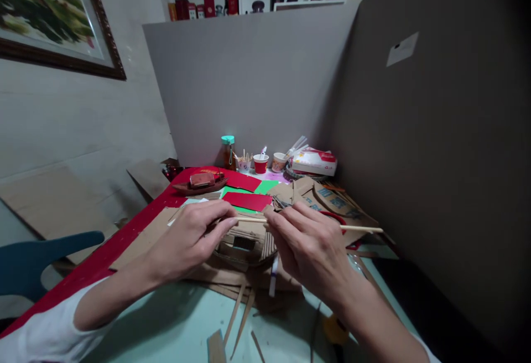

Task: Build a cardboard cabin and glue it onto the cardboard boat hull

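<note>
A thin pale wooden stick (362, 229) runs level across the middle of the view. My left hand (193, 236) pinches its left end between thumb and fingers. Farther along it, my right hand (309, 238) is closed round the stick, whose other end juts out past the knuckles. A small bit of cardboard shows at my right fingertips; whether they grip it I cannot tell. Just below the hands sits a cardboard model (266, 241) with ridged strips and a dark rectangular opening, partly hidden by them. A white marker (274, 277) lies in front of it.
Cardboard strips (243, 319) and a yellow-handled tool (335, 330) lie at the near side. Behind the hands are red card (248, 201), a small brown model boat (202, 182), paper cups (260, 164), a bottle (228, 153) and cut cardboard (338, 200). Grey panels (253, 86) enclose the table.
</note>
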Available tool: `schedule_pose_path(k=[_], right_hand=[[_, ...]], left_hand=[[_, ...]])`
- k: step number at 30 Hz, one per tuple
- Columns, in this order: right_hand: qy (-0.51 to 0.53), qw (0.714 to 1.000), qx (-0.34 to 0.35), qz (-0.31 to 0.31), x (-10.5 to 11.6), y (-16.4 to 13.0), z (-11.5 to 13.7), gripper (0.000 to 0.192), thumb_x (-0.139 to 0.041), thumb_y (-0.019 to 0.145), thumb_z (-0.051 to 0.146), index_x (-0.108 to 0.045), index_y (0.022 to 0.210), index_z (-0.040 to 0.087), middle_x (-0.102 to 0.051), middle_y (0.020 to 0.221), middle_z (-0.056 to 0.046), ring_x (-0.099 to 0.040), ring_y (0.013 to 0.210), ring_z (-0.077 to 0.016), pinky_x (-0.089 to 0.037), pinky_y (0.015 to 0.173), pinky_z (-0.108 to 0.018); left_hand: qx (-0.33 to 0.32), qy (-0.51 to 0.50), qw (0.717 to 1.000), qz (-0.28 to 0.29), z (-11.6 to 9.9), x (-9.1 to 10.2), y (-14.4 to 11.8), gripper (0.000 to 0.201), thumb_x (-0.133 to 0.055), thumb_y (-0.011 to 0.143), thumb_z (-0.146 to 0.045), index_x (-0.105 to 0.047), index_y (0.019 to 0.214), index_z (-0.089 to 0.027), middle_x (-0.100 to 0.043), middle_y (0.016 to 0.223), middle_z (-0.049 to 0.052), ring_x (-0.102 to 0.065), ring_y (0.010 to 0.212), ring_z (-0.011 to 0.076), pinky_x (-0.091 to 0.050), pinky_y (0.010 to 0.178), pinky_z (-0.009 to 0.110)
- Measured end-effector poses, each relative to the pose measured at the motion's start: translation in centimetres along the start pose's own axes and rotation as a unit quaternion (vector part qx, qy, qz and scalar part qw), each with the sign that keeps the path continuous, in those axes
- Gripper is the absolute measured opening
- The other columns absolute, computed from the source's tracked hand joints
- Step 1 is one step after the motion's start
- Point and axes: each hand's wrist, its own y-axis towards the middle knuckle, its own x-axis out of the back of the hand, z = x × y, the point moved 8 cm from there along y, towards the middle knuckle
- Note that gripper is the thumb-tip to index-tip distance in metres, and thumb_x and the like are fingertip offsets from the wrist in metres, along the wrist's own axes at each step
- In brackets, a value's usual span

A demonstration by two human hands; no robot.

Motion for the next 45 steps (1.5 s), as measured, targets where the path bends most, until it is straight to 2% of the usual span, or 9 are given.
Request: schedule_pose_path(k=[5, 9, 13, 16, 26, 31, 39, 42, 45], right_hand=[[-0.009, 0.999, -0.03, 0.022, -0.3, 0.1, -0.2, 0.025, -0.051, 0.096, 0.01, -0.072, 0.081, 0.011, -0.058, 0.068, -0.005, -0.042, 0.065, -0.0196, -0.029, 0.058, -0.034], [-0.009, 0.999, -0.031, 0.041, -0.8, 0.0, -0.1, 0.026, -0.05, 0.095, 0.01, -0.067, 0.076, 0.014, -0.057, 0.067, -0.003, -0.042, 0.064, -0.0184, -0.029, 0.058, -0.034], [-0.008, 0.998, -0.031, 0.058, -1.3, -0.1, 0.1, 0.027, -0.047, 0.093, 0.007, -0.064, 0.074, 0.015, -0.057, 0.068, -0.003, -0.043, 0.064, -0.0177, -0.03, 0.058, -0.034], [-0.018, 0.997, -0.038, 0.07, -1.6, -0.3, 0.0, 0.025, -0.045, 0.091, 0.007, -0.063, 0.076, 0.015, -0.057, 0.07, -0.004, -0.044, 0.066, -0.0192, -0.03, 0.058, -0.034], [-0.069, 0.986, -0.111, 0.106, -2.3, -0.5, -1.3, 0.025, -0.045, 0.097, 0.015, -0.063, 0.079, 0.017, -0.062, 0.073, -0.005, -0.051, 0.07, -0.0214, -0.031, 0.064, -0.035], [-0.084, 0.981, -0.134, 0.112, -2.2, -0.6, -1.9, 0.023, -0.047, 0.097, 0.017, -0.061, 0.079, 0.019, -0.063, 0.073, -0.005, -0.053, 0.07, -0.0221, -0.03, 0.063, -0.035], [-0.109, 0.973, -0.165, 0.115, -2.1, -0.8, -2.5, 0.015, -0.052, 0.085, 0.01, -0.06, 0.078, 0.021, -0.064, 0.072, -0.006, -0.055, 0.068, -0.0227, -0.029, 0.06, -0.035], [-0.123, 0.968, -0.184, 0.122, -2.1, -0.9, -2.8, 0.013, -0.054, 0.083, 0.009, -0.06, 0.08, 0.021, -0.065, 0.073, -0.004, -0.057, 0.068, -0.0215, -0.031, 0.059, -0.033], [-0.138, 0.96, -0.206, 0.134, -1.9, -1.0, -3.4, 0.008, -0.058, 0.091, 0.017, -0.06, 0.083, 0.019, -0.064, 0.077, -0.001, -0.059, 0.071, -0.0188, -0.04, 0.062, -0.03]], left_hand=[[-0.079, 0.056, 0.995, -0.027, -1.4, -0.4, -0.1, 0.021, -0.049, 0.098, -0.021, -0.061, 0.081, -0.016, -0.059, 0.072, 0.0, -0.051, 0.065, 0.0128, -0.039, 0.063, 0.025], [-0.139, 0.108, 0.983, -0.057, -2.6, -0.9, 0.0, 0.027, -0.049, 0.097, -0.017, -0.055, 0.071, -0.018, -0.052, 0.062, -0.003, -0.044, 0.056, 0.0118, -0.035, 0.055, 0.025], [-0.157, 0.17, 0.972, -0.041, -2.7, -2.0, 0.5, 0.027, -0.047, 0.099, -0.023, -0.061, 0.077, -0.017, -0.061, 0.071, 0.003, -0.053, 0.067, 0.0175, -0.041, 0.063, 0.029], [-0.169, 0.215, 0.962, -0.018, -2.7, -3.0, 0.7, 0.027, -0.04, 0.1, -0.019, -0.063, 0.086, -0.019, -0.066, 0.077, 0.004, -0.058, 0.069, 0.0177, -0.043, 0.064, 0.029], [-0.141, 0.305, 0.941, -0.046, -3.0, -4.4, 1.7, 0.03, -0.036, 0.101, -0.021, -0.052, 0.075, -0.02, -0.059, 0.066, 0.002, -0.054, 0.056, 0.0192, -0.032, 0.053, 0.034], [-0.129, 0.339, 0.931, -0.031, -3.6, -4.7, 2.3, 0.029, -0.034, 0.101, -0.023, -0.051, 0.077, -0.021, -0.06, 0.068, 0.002, -0.056, 0.057, 0.0197, -0.032, 0.053, 0.033], [-0.086, 0.37, 0.925, -0.02, -4.0, -5.1, 3.3, 0.023, -0.037, 0.094, -0.016, -0.05, 0.076, -0.022, -0.062, 0.063, 0.003, -0.06, 0.055, 0.0211, -0.029, 0.05, 0.033], [-0.072, 0.376, 0.923, -0.026, -4.4, -5.2, 3.8, 0.02, -0.04, 0.09, -0.013, -0.052, 0.075, -0.022, -0.063, 0.064, 0.004, -0.062, 0.056, 0.0223, -0.029, 0.05, 0.032], [-0.06, 0.383, 0.921, -0.036, -4.8, -5.2, 4.3, 0.02, -0.04, 0.089, -0.013, -0.054, 0.076, -0.021, -0.065, 0.065, 0.006, -0.064, 0.058, 0.024, -0.027, 0.049, 0.032]])
